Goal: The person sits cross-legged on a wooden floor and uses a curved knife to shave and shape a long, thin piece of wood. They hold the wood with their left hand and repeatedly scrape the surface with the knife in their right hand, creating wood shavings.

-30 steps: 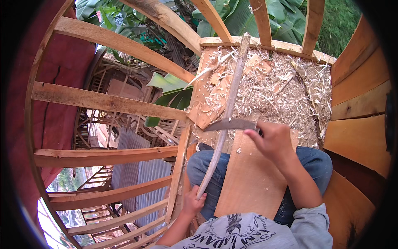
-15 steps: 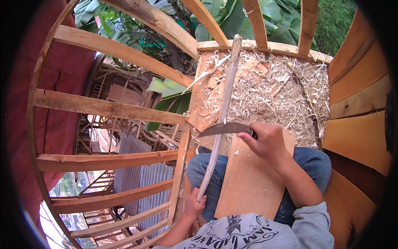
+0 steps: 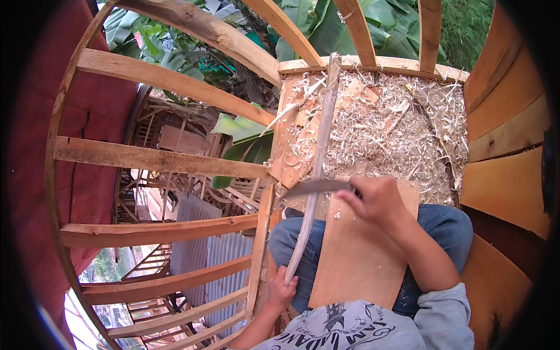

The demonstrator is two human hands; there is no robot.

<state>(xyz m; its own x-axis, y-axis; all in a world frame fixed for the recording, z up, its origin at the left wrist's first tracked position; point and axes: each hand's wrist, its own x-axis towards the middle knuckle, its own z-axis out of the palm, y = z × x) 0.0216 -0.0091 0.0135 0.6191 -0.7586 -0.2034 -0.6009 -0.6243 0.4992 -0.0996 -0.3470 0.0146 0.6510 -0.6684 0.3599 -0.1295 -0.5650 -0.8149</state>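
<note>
A long, pale, peeled stick (image 3: pixel 321 146) runs from my lap up to the far edge of the floor. Its near end is gripped by my left hand (image 3: pixel 282 287), fingers wrapped round it beside my left thigh. My right hand (image 3: pixel 376 201) is closed round the handle of a knife with a dark curved blade (image 3: pixel 317 187); most of the handle is hidden in the fist. The blade lies across the stick at about its middle, pointing left. Under my right forearm a flat wooden board (image 3: pixel 361 251) rests on my lap.
Curly wood shavings (image 3: pixel 396 134) cover the floor ahead. A slatted wooden railing (image 3: pixel 163 158) encloses the left and far sides, with banana leaves (image 3: pixel 338 35) beyond. Overlapping wooden planks (image 3: pixel 504 140) form a wall on the right. Corrugated metal sheets (image 3: pixel 224 262) lie below, outside the railing.
The whole view has shifted slightly. My right hand and the knife stay at nearly the same place along the stick, the hand now a little blurred. My left hand keeps its grip.
</note>
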